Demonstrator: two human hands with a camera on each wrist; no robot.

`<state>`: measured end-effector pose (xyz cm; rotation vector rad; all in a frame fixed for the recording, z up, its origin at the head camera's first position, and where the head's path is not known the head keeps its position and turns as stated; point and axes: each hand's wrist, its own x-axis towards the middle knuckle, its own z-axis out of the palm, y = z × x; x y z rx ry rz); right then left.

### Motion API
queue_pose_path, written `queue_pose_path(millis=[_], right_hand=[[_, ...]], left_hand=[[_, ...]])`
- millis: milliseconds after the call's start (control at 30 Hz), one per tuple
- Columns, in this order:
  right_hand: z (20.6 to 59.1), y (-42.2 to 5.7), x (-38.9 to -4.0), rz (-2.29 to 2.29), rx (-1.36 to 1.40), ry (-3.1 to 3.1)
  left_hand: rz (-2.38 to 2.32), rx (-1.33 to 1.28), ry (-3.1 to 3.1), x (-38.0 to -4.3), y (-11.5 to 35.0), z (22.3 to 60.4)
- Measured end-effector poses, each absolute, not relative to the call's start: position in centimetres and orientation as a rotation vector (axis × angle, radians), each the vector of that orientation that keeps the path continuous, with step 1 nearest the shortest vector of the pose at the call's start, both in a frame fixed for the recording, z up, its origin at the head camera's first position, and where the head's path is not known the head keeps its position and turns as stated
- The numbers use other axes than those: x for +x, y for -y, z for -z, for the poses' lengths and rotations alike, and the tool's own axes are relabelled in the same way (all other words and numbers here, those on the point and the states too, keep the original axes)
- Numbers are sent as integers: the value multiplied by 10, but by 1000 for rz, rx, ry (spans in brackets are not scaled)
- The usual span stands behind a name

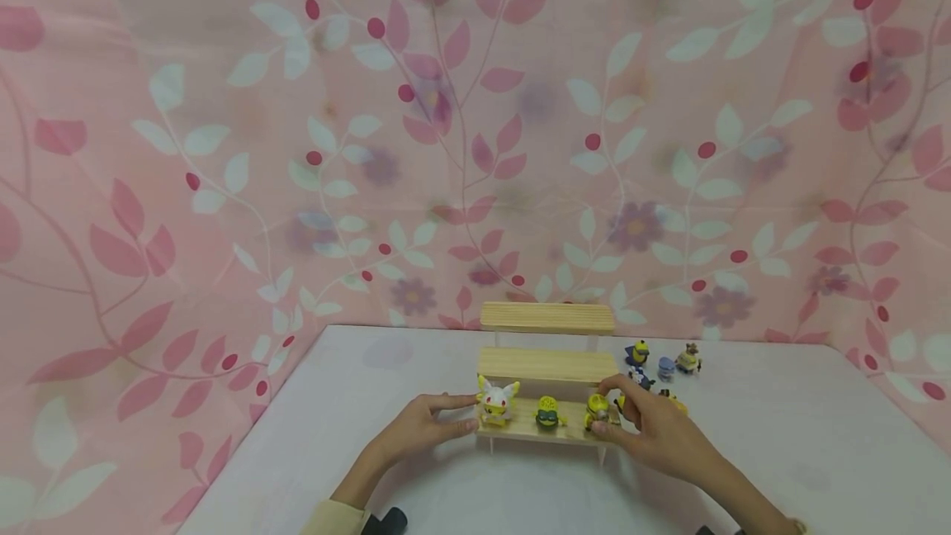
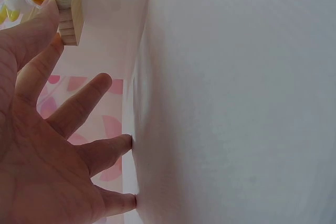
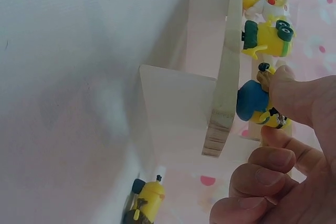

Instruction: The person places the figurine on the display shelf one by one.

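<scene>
A tiered wooden display shelf [image 1: 548, 364] with pale see-through supports stands on the white table. At the left end of its lowest board, my left hand [image 1: 427, 423] grips the wood with thumb and forefinger; the other fingers [image 2: 84, 103] spread out. My right hand [image 1: 657, 428] pinches a yellow Minion figurine [image 3: 257, 103] with a blue bottom, upright at the board's right end. Mid-board is a Minion figurine [image 3: 270, 39] with green goggles. A white-and-yellow figurine [image 1: 496, 400] with long ears stands at the left.
Several more small figurines [image 1: 637, 352] are grouped on the table right of the shelf, some partly hidden behind my right hand. One yellow figurine [image 3: 149, 200] shows low in the right wrist view. Pink leaf-patterned cloth [image 1: 475, 147] hangs behind the table.
</scene>
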<state>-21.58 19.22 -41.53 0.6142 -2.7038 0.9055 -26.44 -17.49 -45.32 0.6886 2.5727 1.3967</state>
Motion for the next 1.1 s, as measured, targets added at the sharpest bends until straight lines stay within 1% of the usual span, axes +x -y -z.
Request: queue_pose_path(millis=[500,867,1100], right_hand=[[411,-198,-214,-900,575,2784],[405,-213,-212,-892,593,2759],[406,-224,-214,-908,543,2802]], left_hand=[[-1392,682,-2576,-264,175,453],[-1418,668,-2553,-262,175,451],[-1417,666,-2551,-262,175,451]])
